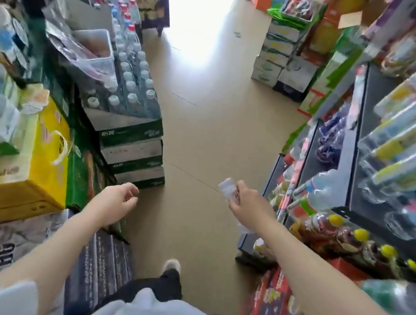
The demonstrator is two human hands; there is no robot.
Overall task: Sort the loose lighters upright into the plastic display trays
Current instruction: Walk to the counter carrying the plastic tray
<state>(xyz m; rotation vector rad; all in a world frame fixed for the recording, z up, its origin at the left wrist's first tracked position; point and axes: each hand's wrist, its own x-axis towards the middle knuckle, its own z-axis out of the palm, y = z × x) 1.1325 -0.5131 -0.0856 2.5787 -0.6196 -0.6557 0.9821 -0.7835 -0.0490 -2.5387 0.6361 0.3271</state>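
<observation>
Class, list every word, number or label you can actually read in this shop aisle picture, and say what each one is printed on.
"T8G" or similar, seen sideways and blurred, so uncertain: grey printed carton at lower left.
Green-banded drink cases: white print, too blurred to read.
Yellow carton: print too blurred to read.
Dark carton by the left arm: lines of text, too small to read.
Clear plastic item held in the right hand: no readable text.

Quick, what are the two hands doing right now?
Left hand: loosely curled, holding nothing.
Right hand: gripping a clear plastic thing; too blurry to say what it is.
</observation>
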